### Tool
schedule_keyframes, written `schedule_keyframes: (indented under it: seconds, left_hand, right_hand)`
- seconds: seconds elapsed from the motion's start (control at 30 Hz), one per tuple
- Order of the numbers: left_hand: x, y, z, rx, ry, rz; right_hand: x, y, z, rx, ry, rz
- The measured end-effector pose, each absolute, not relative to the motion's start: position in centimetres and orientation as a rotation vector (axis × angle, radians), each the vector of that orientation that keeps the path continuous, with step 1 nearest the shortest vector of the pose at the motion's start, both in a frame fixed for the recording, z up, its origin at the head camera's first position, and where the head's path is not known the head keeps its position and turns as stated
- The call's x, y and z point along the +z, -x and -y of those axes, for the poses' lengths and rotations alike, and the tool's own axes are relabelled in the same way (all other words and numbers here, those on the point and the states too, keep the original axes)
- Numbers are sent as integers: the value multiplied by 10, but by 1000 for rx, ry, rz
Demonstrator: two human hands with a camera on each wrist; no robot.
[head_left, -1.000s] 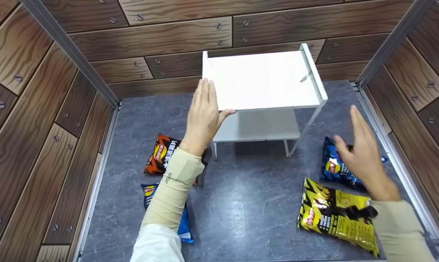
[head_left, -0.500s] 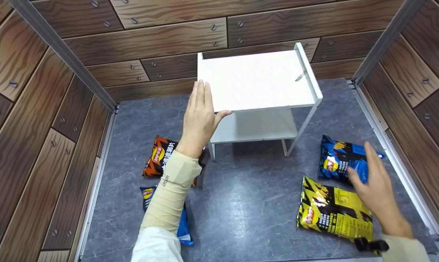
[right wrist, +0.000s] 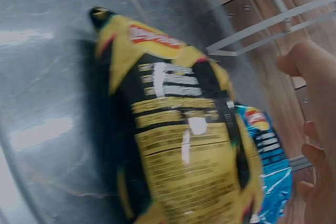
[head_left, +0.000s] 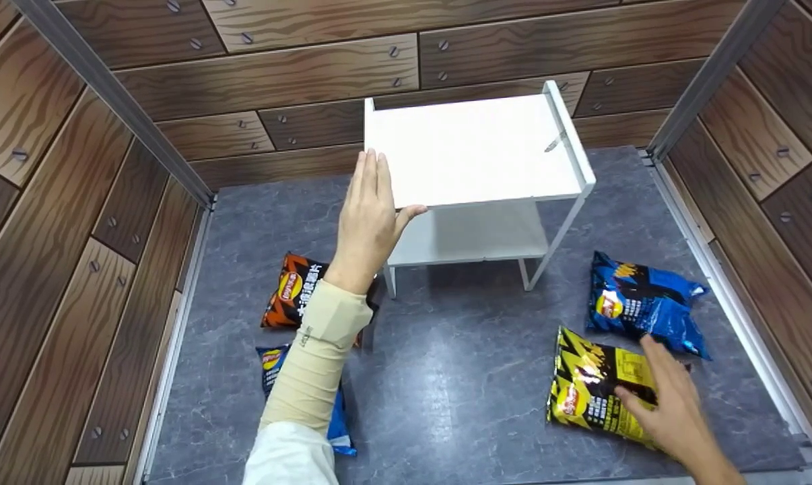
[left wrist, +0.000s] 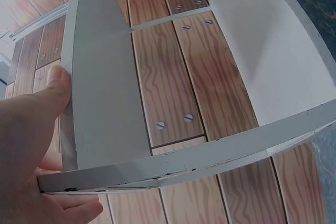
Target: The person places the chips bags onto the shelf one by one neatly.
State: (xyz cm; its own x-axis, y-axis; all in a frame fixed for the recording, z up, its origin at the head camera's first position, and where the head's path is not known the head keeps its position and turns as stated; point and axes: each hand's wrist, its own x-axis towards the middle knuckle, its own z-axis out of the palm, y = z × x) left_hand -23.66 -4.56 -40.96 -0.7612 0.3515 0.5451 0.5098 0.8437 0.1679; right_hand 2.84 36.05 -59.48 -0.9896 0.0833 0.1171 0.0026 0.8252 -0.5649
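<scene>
A white two-tier side table (head_left: 473, 155) stands near the back wall. My left hand (head_left: 365, 225) holds its front left corner, fingers lying along the side and thumb at the front edge. In the left wrist view the thumb (left wrist: 58, 80) rests on the tabletop's edge, and the other fingers reach past the side panel (left wrist: 115, 177). My right hand (head_left: 675, 411) is over a yellow and black chip bag (head_left: 584, 384), thumb and fingers spread and nothing held. The right wrist view has this bag lying on the floor, slightly blurred, with the hand at the right.
A blue chip bag (head_left: 648, 303) lies behind the yellow one. On the left, an orange and black chip bag (head_left: 288, 289) and another blue bag (head_left: 341, 421) are partly hidden by my left arm. Wood-patterned walls (head_left: 298, 81) enclose the grey floor (head_left: 433, 377) on three sides.
My right hand has come down and toward me, from beside the table past the blue bag to the yellow bag. My left hand has stayed on the table's corner.
</scene>
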Motion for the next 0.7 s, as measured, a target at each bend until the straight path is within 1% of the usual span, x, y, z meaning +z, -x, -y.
schedule_keyframes:
  seconds: [0.23,0.47,0.7]
  left_hand:
    - [-409,237,45,-414,628,2517]
    - [-408,237,44,-414,628,2526]
    - [-410,237,46,-425,622,2524]
  right_hand:
    - [-619,-42,-354,704,-67,2937]
    - [-635,-48,-353,592,24,3156]
    - [-639,-44,-355,592,23,3209]
